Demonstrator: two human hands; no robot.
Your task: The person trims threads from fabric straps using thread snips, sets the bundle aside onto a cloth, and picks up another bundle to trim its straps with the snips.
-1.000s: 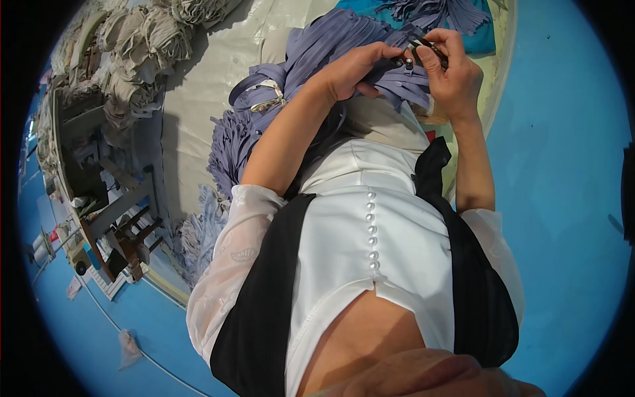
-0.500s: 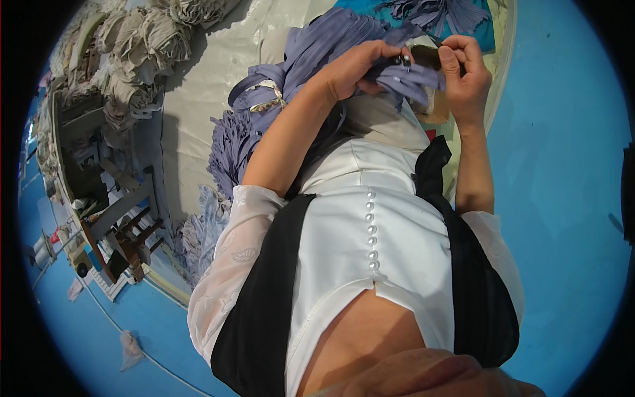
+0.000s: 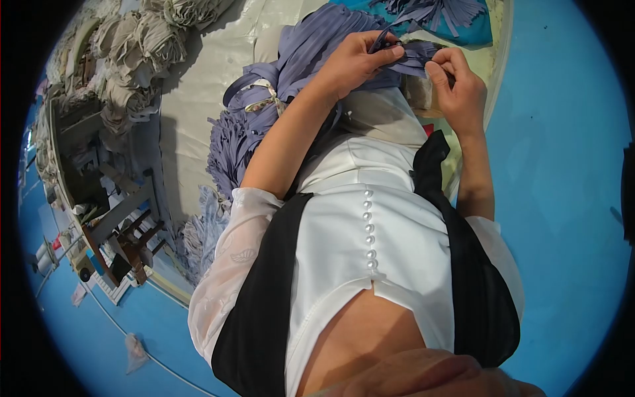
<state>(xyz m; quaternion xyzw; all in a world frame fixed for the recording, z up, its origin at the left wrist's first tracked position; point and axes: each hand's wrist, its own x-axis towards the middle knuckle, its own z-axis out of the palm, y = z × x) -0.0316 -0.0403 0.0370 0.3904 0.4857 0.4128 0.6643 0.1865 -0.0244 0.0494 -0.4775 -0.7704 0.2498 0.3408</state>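
Note:
My left hand [image 3: 364,63] is closed around several lavender-blue zipper tapes [image 3: 417,56], thumb pressed on top. Their loose ends point right, towards my right hand [image 3: 460,86], whose thumb and forefinger are pinched together at the tips of the tapes. Whatever lies in that pinch is too small to make out. A large bundle of the same zipper tapes [image 3: 317,40] drapes across my lap, looped with a printed ribbon [image 3: 264,96]. Below the right fingers stands an open box [image 3: 420,96], partly covered, its contents unclear.
Grey-beige bundles [image 3: 139,40] are heaped at upper left on a pale sheet [image 3: 198,112]. A wooden frame or stool [image 3: 126,212] stands at left. More purple tapes [image 3: 440,13] lie on blue cloth at the top. Blue floor [image 3: 562,198] extends to the right.
My left hand has lifted slightly and its thumb now covers the tapes. My right hand has shifted a little left and down, and the tape ends have swung up towards its fingertips.

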